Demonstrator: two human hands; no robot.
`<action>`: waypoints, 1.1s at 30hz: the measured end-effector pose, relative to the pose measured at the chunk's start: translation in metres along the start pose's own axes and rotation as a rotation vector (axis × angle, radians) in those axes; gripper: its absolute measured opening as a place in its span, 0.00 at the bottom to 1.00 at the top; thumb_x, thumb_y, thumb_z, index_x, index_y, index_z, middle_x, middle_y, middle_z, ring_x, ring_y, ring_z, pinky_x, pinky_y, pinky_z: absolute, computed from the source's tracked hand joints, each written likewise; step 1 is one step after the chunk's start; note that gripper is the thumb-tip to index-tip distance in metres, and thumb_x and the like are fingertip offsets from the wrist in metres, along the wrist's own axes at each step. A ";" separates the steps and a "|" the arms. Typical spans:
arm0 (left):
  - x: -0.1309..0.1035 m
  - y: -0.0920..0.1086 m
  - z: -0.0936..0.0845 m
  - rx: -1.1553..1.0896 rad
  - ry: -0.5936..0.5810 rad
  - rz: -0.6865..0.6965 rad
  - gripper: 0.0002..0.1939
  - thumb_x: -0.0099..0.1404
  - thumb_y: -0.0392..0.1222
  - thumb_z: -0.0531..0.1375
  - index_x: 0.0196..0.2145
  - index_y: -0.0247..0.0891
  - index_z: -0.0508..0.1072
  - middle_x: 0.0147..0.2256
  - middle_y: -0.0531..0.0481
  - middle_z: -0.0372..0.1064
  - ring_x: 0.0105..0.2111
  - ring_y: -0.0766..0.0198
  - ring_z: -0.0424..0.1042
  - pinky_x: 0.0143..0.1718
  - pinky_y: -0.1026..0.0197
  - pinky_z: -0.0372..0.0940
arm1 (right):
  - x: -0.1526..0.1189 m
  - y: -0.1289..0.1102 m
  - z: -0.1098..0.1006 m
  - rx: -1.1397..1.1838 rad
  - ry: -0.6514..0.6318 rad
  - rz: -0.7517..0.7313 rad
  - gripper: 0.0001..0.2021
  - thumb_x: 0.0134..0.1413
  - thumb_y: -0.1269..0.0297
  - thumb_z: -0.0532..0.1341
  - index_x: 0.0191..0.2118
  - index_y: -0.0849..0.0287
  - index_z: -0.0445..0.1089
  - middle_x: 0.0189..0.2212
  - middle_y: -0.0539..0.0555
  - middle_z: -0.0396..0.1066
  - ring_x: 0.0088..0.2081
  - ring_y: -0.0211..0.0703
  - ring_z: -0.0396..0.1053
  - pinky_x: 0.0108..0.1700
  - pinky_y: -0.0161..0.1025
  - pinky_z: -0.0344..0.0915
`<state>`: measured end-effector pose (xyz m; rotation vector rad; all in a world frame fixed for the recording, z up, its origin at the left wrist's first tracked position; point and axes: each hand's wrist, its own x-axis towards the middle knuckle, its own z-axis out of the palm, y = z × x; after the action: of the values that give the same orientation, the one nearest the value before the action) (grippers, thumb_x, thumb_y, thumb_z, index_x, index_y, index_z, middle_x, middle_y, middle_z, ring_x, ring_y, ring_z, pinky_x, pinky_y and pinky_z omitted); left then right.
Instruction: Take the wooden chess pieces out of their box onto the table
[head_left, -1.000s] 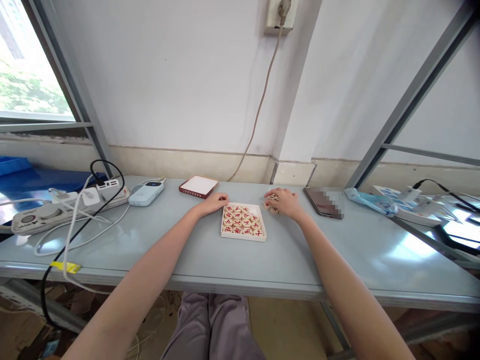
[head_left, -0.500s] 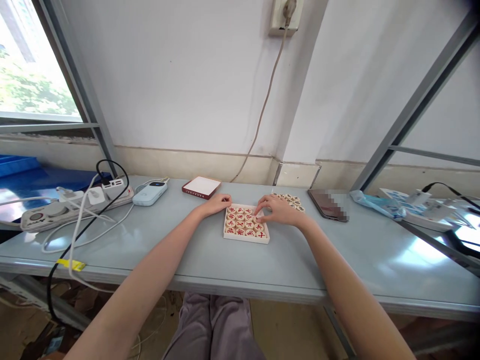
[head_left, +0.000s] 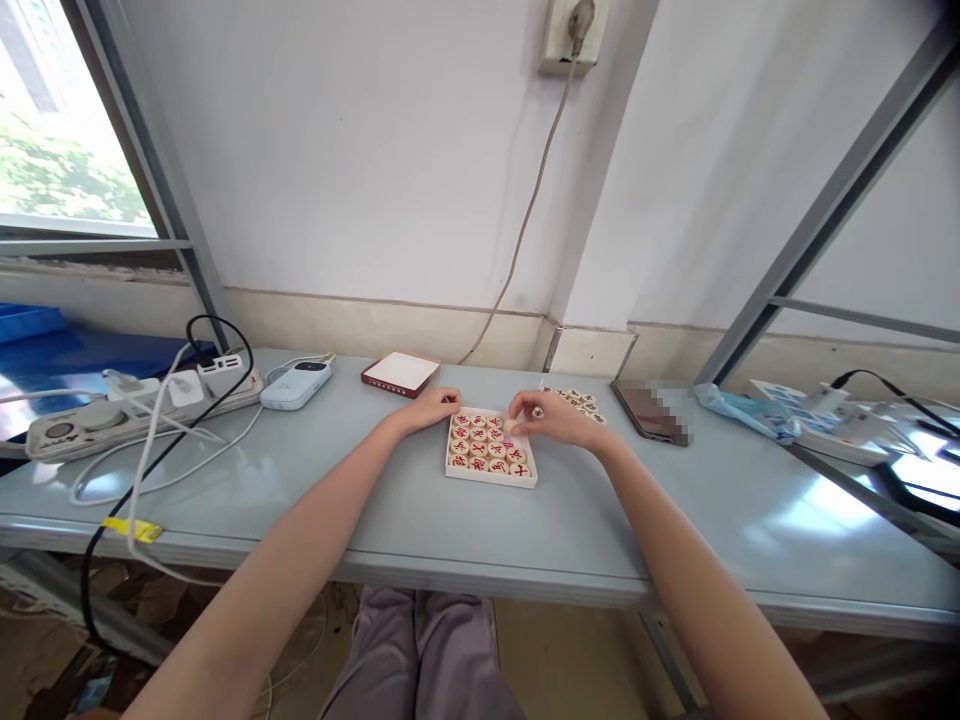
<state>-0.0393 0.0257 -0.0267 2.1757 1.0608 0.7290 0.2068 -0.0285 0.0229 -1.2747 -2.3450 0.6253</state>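
At the far left, one power strip (head_left: 90, 425) with several plugs lies on the grey table (head_left: 420, 520), white cords and one black cable (head_left: 142, 470) looping over the edge past a strip of yellow tape (head_left: 133, 529). Next comes one pale-blue device (head_left: 296, 385), then one dark-red lid (head_left: 400, 374), white face up. The left hand (head_left: 435, 406) rests at the far left corner of the open white box (head_left: 491, 480), fingers curled together; whether they pinch the rim I cannot tell. Fourteen red-marked discs (head_left: 478, 449) can be counted lying flat inside. Over the far right corner, the right hand (head_left: 551, 416) pinches one pale disc (head_left: 511, 426) between thumb and finger, hiding part of the rim. Behind it lie dark-marked discs (head_left: 583, 402), too overlapped to count, then one phone (head_left: 649, 410) and one crumpled blue bag (head_left: 750, 415).
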 end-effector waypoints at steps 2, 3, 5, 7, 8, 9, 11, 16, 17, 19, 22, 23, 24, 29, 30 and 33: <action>0.001 -0.001 0.001 -0.004 0.005 -0.001 0.07 0.53 0.40 0.50 0.25 0.36 0.65 0.28 0.53 0.66 0.32 0.64 0.64 0.33 0.64 0.57 | 0.002 0.009 -0.003 0.000 0.202 0.068 0.13 0.44 0.54 0.60 0.35 0.55 0.68 0.37 0.51 0.71 0.34 0.40 0.64 0.36 0.39 0.59; 0.001 -0.002 0.001 -0.008 0.007 0.000 0.07 0.53 0.40 0.50 0.25 0.36 0.66 0.28 0.52 0.66 0.32 0.64 0.64 0.33 0.64 0.57 | 0.003 0.014 -0.004 -0.018 0.301 0.122 0.14 0.45 0.54 0.59 0.37 0.55 0.68 0.37 0.52 0.71 0.33 0.41 0.65 0.36 0.39 0.59; 0.002 -0.003 0.002 -0.015 0.009 0.004 0.07 0.53 0.40 0.50 0.25 0.36 0.66 0.28 0.52 0.66 0.32 0.63 0.65 0.33 0.64 0.58 | 0.004 0.024 -0.008 -0.094 0.451 0.241 0.15 0.45 0.53 0.59 0.38 0.55 0.68 0.36 0.53 0.72 0.33 0.43 0.66 0.36 0.41 0.59; 0.003 -0.003 0.002 -0.015 0.010 0.004 0.07 0.52 0.40 0.50 0.25 0.36 0.66 0.28 0.52 0.66 0.32 0.63 0.65 0.34 0.63 0.58 | 0.004 0.031 -0.010 -0.190 0.521 0.332 0.14 0.45 0.53 0.58 0.37 0.55 0.69 0.34 0.53 0.73 0.34 0.46 0.67 0.37 0.43 0.57; 0.003 -0.003 0.002 -0.015 0.010 0.002 0.07 0.52 0.40 0.50 0.25 0.36 0.66 0.28 0.52 0.66 0.32 0.63 0.65 0.34 0.63 0.58 | 0.005 0.034 -0.010 -0.231 0.529 0.356 0.14 0.46 0.53 0.58 0.36 0.55 0.69 0.33 0.53 0.73 0.35 0.46 0.67 0.39 0.44 0.56; 0.003 -0.003 0.002 -0.015 0.009 0.001 0.07 0.52 0.40 0.50 0.25 0.36 0.66 0.28 0.52 0.66 0.32 0.63 0.65 0.34 0.63 0.58 | 0.006 0.035 -0.009 -0.265 0.523 0.367 0.13 0.47 0.53 0.58 0.35 0.55 0.70 0.33 0.53 0.73 0.35 0.47 0.68 0.40 0.45 0.55; 0.003 -0.003 0.002 -0.020 0.009 0.001 0.08 0.53 0.40 0.50 0.25 0.36 0.66 0.28 0.52 0.66 0.32 0.63 0.65 0.34 0.63 0.58 | 0.007 0.037 -0.007 -0.315 0.495 0.370 0.13 0.48 0.52 0.56 0.34 0.54 0.71 0.33 0.53 0.74 0.37 0.48 0.68 0.43 0.47 0.52; 0.003 -0.004 0.003 -0.028 0.012 0.018 0.07 0.52 0.40 0.51 0.24 0.36 0.66 0.27 0.53 0.65 0.31 0.64 0.64 0.34 0.63 0.58 | 0.010 0.042 0.001 -0.409 0.423 0.403 0.15 0.51 0.52 0.53 0.34 0.51 0.74 0.33 0.53 0.74 0.39 0.50 0.66 0.44 0.48 0.50; 0.004 -0.005 0.003 -0.028 0.011 0.019 0.07 0.52 0.40 0.51 0.24 0.36 0.66 0.27 0.53 0.65 0.31 0.64 0.64 0.34 0.63 0.58 | 0.010 0.044 0.001 -0.428 0.417 0.401 0.15 0.52 0.52 0.52 0.35 0.50 0.74 0.34 0.52 0.74 0.40 0.50 0.66 0.44 0.48 0.50; 0.004 -0.006 0.004 -0.030 0.010 0.021 0.07 0.53 0.41 0.50 0.25 0.36 0.66 0.27 0.53 0.65 0.31 0.64 0.64 0.34 0.63 0.58 | 0.010 0.048 0.002 -0.470 0.415 0.365 0.16 0.53 0.53 0.51 0.36 0.50 0.75 0.39 0.52 0.73 0.44 0.50 0.63 0.44 0.47 0.51; 0.004 -0.006 0.004 -0.032 0.009 0.026 0.08 0.53 0.41 0.50 0.25 0.36 0.66 0.27 0.53 0.66 0.31 0.64 0.64 0.35 0.63 0.58 | 0.010 0.051 0.003 -0.528 0.415 0.293 0.16 0.54 0.54 0.50 0.38 0.47 0.74 0.46 0.49 0.69 0.47 0.51 0.60 0.45 0.48 0.50; 0.004 -0.005 0.003 -0.030 0.009 0.026 0.08 0.53 0.41 0.50 0.25 0.36 0.66 0.28 0.53 0.66 0.31 0.64 0.64 0.35 0.63 0.58 | 0.009 0.052 0.003 -0.543 0.411 0.283 0.15 0.54 0.55 0.51 0.38 0.47 0.74 0.47 0.48 0.68 0.47 0.51 0.59 0.45 0.48 0.50; 0.004 -0.005 0.003 -0.028 0.009 0.022 0.08 0.53 0.41 0.50 0.25 0.36 0.66 0.28 0.52 0.66 0.32 0.64 0.64 0.36 0.63 0.58 | 0.009 0.051 0.003 -0.554 0.404 0.279 0.15 0.53 0.56 0.51 0.38 0.47 0.75 0.47 0.48 0.68 0.46 0.51 0.59 0.45 0.49 0.50; 0.003 -0.003 0.003 -0.035 0.009 0.017 0.08 0.53 0.41 0.51 0.26 0.36 0.67 0.28 0.52 0.66 0.32 0.63 0.65 0.36 0.63 0.59 | 0.007 0.045 0.002 -0.575 0.370 0.272 0.14 0.54 0.57 0.52 0.36 0.48 0.75 0.47 0.50 0.68 0.47 0.52 0.58 0.46 0.51 0.49; 0.002 -0.003 0.003 -0.038 0.009 0.018 0.08 0.53 0.41 0.51 0.25 0.36 0.67 0.28 0.52 0.66 0.32 0.63 0.65 0.36 0.63 0.59 | 0.006 0.042 0.001 -0.566 0.382 0.269 0.14 0.54 0.57 0.52 0.38 0.48 0.74 0.48 0.51 0.67 0.48 0.53 0.58 0.47 0.51 0.50; 0.003 -0.003 0.003 -0.038 0.009 0.013 0.07 0.53 0.41 0.51 0.25 0.36 0.67 0.28 0.52 0.66 0.32 0.64 0.65 0.36 0.63 0.59 | 0.005 0.027 -0.003 -0.407 0.416 0.224 0.17 0.53 0.57 0.52 0.47 0.49 0.69 0.50 0.53 0.65 0.48 0.51 0.60 0.46 0.48 0.54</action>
<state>-0.0377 0.0287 -0.0307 2.1512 1.0303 0.7592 0.2247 -0.0108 0.0112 -1.6705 -2.0523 -0.0724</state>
